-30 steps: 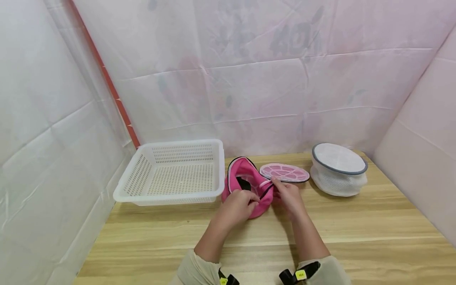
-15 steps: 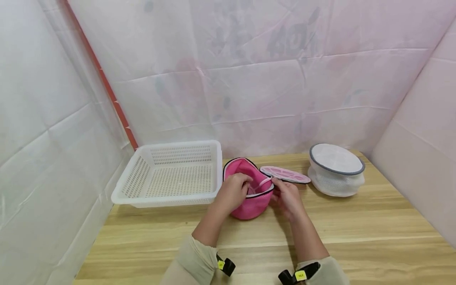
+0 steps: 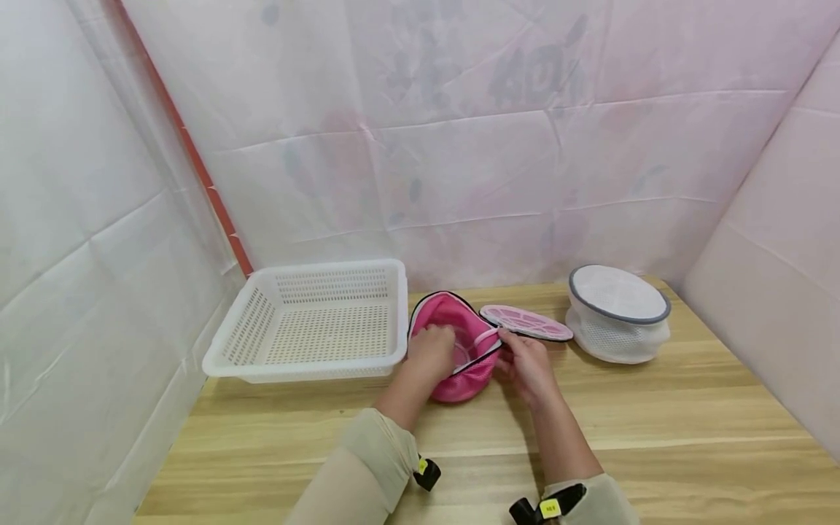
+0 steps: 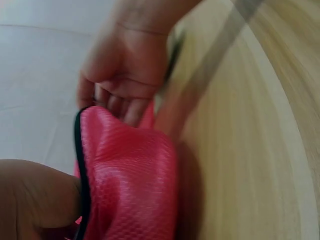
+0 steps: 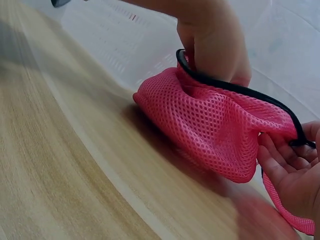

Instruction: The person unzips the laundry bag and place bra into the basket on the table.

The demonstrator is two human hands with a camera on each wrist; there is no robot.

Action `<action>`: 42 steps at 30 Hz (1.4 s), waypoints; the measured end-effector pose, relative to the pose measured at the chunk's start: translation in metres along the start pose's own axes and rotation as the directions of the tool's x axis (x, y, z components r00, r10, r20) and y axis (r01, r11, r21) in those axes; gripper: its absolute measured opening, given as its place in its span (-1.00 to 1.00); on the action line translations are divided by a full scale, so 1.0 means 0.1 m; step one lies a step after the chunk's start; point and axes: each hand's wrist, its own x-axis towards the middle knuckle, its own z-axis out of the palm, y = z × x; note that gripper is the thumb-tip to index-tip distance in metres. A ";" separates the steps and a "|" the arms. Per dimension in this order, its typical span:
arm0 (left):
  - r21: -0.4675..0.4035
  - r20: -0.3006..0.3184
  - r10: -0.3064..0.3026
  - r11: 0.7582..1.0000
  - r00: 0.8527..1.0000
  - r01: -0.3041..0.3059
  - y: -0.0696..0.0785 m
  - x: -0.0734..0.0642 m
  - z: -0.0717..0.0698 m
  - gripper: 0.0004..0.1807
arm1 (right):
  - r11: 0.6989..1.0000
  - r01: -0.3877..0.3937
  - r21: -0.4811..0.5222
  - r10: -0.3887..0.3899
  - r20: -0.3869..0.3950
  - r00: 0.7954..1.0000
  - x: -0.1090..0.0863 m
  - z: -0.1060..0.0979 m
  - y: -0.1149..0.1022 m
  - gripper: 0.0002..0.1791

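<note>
A pink mesh laundry bag [image 3: 464,385] with black edging stands on the wooden table, its round lid [image 3: 528,321] folded back to the right. My left hand [image 3: 433,351] reaches down through the bag's opening, and its fingers are hidden inside; I cannot tell whether they hold anything. At the right side of the rim, my right hand [image 3: 530,363] pinches the edge beside the lid, with thumb on top and the other fingers below. In the right wrist view the mesh wall [image 5: 200,110] bulges and creases between the two hands.
A white plastic basket [image 3: 219,359] stands close to the bag on the left. On the right, just past the pink lid, sits a white mesh laundry bag [image 3: 620,339] with grey edging. White sheeting [image 3: 459,146] hangs behind the table.
My left hand rose at the opening, then went deeper into the bag. A dark patch inside the bag no longer shows, and the rim has spread wider. The right hand keeps its hold.
</note>
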 end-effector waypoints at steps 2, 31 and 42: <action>0.035 0.003 -0.027 0.999 1.000 0.027 0.02 0.02 0.06 -0.65 | 0.999 -0.043 -0.008 0.042 -0.025 0.999 0.01 0.02 0.00 -0.82; -0.662 -0.547 -0.076 0.648 0.834 -0.375 -0.02 -0.05 -0.26 -0.35 | 0.986 -0.169 -0.002 0.169 -0.081 0.982 0.05 -0.03 0.12 -0.77; -0.590 -0.542 -0.085 0.747 0.836 -0.306 -0.74 -0.20 -0.67 -0.41 | 0.988 -0.156 -0.010 0.154 -0.085 0.984 0.07 -0.05 0.08 -0.78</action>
